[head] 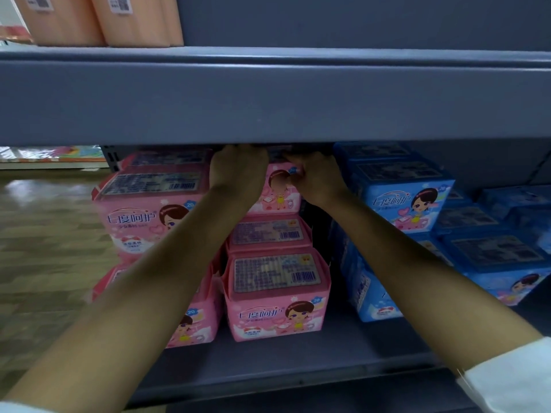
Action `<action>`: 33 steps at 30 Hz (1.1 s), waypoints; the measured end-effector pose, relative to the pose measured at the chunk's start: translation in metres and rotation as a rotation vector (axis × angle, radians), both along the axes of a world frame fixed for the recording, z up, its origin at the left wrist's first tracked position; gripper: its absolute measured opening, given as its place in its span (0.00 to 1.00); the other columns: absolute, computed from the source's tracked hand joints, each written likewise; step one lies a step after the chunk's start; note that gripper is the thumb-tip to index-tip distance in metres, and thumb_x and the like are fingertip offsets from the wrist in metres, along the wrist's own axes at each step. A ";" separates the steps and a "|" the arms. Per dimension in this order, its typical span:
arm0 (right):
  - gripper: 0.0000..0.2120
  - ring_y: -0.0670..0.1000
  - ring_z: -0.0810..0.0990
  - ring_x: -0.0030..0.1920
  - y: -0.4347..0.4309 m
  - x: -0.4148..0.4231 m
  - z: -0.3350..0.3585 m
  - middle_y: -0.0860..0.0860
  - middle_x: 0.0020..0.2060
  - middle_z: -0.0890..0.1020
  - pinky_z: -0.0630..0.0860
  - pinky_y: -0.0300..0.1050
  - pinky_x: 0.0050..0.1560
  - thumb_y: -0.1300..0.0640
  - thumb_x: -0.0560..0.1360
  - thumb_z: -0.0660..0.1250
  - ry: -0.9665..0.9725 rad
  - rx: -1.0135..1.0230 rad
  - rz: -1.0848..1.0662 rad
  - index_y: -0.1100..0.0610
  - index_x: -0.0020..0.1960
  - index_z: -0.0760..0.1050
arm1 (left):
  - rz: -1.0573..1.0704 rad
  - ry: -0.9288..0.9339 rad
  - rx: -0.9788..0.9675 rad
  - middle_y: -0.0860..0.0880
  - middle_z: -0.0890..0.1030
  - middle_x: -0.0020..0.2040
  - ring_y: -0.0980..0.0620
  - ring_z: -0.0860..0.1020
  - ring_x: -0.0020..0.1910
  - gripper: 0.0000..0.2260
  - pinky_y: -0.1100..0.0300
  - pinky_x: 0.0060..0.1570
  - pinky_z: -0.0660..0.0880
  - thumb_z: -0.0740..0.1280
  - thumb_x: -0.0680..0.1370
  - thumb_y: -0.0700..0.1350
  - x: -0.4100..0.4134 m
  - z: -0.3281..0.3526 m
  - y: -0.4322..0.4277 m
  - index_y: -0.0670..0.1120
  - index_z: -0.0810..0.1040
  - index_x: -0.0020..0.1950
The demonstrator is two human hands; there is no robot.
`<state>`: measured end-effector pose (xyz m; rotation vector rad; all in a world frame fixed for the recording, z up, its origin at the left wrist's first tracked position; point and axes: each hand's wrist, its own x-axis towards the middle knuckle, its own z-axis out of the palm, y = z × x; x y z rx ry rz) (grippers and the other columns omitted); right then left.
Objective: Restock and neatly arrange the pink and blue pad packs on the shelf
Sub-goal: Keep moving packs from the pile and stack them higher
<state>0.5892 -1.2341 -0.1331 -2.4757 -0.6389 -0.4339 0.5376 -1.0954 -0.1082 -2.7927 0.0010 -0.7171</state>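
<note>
Two hands of ours meet on the top pink pack [281, 192], which sits on the middle pink stack, high up just under the front edge of the upper shelf [298, 99]. Our left hand [238, 171] lies against the pack's left side. Its fingers run out of sight beneath that edge, so we cannot tell whether they are curled or straight. Our right hand [316, 177] is at the pack's upper right corner, with the fingers bent in and pinching it.

Below the held pack, two more pink packs [277, 293] stand one behind the other on the lower shelf [298, 362]. Another pink stack [143, 210] stands just to the left, partly hidden by our left forearm. Right of a dark gap, the blue packs [399, 198] are piled in stepped rows, well apart from our hands. Orange packs [134, 22] stand on the upper shelf at the left. A white sleeve [512, 383] covers our right arm near the elbow.
</note>
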 end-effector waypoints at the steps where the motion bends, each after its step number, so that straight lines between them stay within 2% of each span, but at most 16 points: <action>1: 0.23 0.52 0.74 0.65 0.000 -0.001 0.001 0.53 0.67 0.74 0.65 0.36 0.64 0.58 0.76 0.69 0.007 -0.007 -0.001 0.55 0.70 0.71 | 0.007 0.005 0.000 0.40 0.80 0.54 0.38 0.79 0.54 0.15 0.49 0.44 0.75 0.62 0.76 0.34 -0.001 0.000 -0.001 0.43 0.78 0.62; 5: 0.23 0.53 0.75 0.64 -0.001 -0.009 0.006 0.53 0.66 0.75 0.67 0.38 0.64 0.59 0.76 0.68 0.058 -0.001 0.013 0.55 0.71 0.69 | 0.003 0.030 -0.044 0.40 0.81 0.52 0.38 0.80 0.51 0.14 0.49 0.43 0.76 0.64 0.77 0.35 -0.007 0.001 0.001 0.43 0.78 0.61; 7: 0.25 0.52 0.74 0.65 -0.003 -0.019 0.009 0.54 0.67 0.74 0.65 0.34 0.61 0.59 0.77 0.67 0.087 0.030 0.029 0.55 0.72 0.67 | -0.019 0.008 -0.115 0.39 0.80 0.53 0.38 0.79 0.52 0.13 0.48 0.44 0.77 0.65 0.76 0.35 -0.014 -0.004 0.000 0.41 0.78 0.61; 10: 0.24 0.52 0.73 0.64 -0.003 -0.039 0.008 0.54 0.66 0.74 0.63 0.30 0.57 0.58 0.76 0.68 0.065 0.229 -0.009 0.57 0.71 0.68 | -0.193 -0.143 -0.178 0.39 0.80 0.54 0.36 0.79 0.51 0.13 0.48 0.37 0.77 0.70 0.72 0.35 -0.025 -0.018 -0.008 0.39 0.79 0.56; 13: 0.22 0.52 0.75 0.62 -0.005 -0.061 0.007 0.55 0.63 0.77 0.67 0.33 0.58 0.65 0.74 0.65 0.081 0.351 -0.003 0.58 0.67 0.72 | -0.372 -0.213 -0.228 0.39 0.81 0.48 0.37 0.80 0.45 0.11 0.52 0.33 0.77 0.72 0.65 0.35 -0.033 -0.028 -0.026 0.38 0.82 0.47; 18: 0.23 0.52 0.80 0.56 -0.023 -0.086 0.012 0.54 0.55 0.82 0.74 0.43 0.58 0.68 0.70 0.62 0.023 0.387 0.018 0.56 0.63 0.76 | -0.464 -0.210 -0.365 0.38 0.81 0.47 0.37 0.79 0.44 0.15 0.50 0.37 0.77 0.70 0.63 0.33 -0.047 -0.022 -0.056 0.38 0.80 0.49; 23: 0.28 0.53 0.80 0.59 -0.060 -0.101 0.022 0.54 0.57 0.82 0.75 0.50 0.61 0.60 0.65 0.58 -0.037 0.434 -0.064 0.57 0.64 0.75 | -0.544 -0.245 -0.352 0.41 0.81 0.48 0.37 0.79 0.44 0.13 0.50 0.38 0.76 0.67 0.66 0.38 -0.056 -0.007 -0.092 0.42 0.81 0.50; 27: 0.28 0.51 0.78 0.61 -0.108 -0.111 0.023 0.53 0.60 0.80 0.73 0.44 0.63 0.59 0.65 0.59 -0.029 0.441 -0.167 0.57 0.66 0.74 | -0.590 -0.174 -0.372 0.42 0.80 0.52 0.36 0.77 0.50 0.15 0.50 0.42 0.75 0.66 0.68 0.37 -0.063 0.001 -0.140 0.42 0.80 0.54; 31: 0.26 0.52 0.79 0.59 -0.169 -0.123 0.018 0.52 0.58 0.82 0.74 0.48 0.62 0.61 0.66 0.60 -0.032 0.446 -0.257 0.57 0.63 0.76 | -0.629 -0.053 -0.373 0.44 0.77 0.59 0.41 0.73 0.61 0.18 0.50 0.53 0.71 0.66 0.72 0.39 -0.066 -0.001 -0.200 0.45 0.77 0.62; 33: 0.27 0.50 0.79 0.58 -0.202 -0.132 0.017 0.52 0.57 0.82 0.73 0.40 0.61 0.59 0.64 0.59 -0.045 0.420 -0.303 0.57 0.63 0.76 | -0.672 -0.030 -0.361 0.43 0.78 0.56 0.39 0.73 0.59 0.18 0.49 0.52 0.72 0.67 0.70 0.38 -0.069 -0.003 -0.232 0.43 0.77 0.60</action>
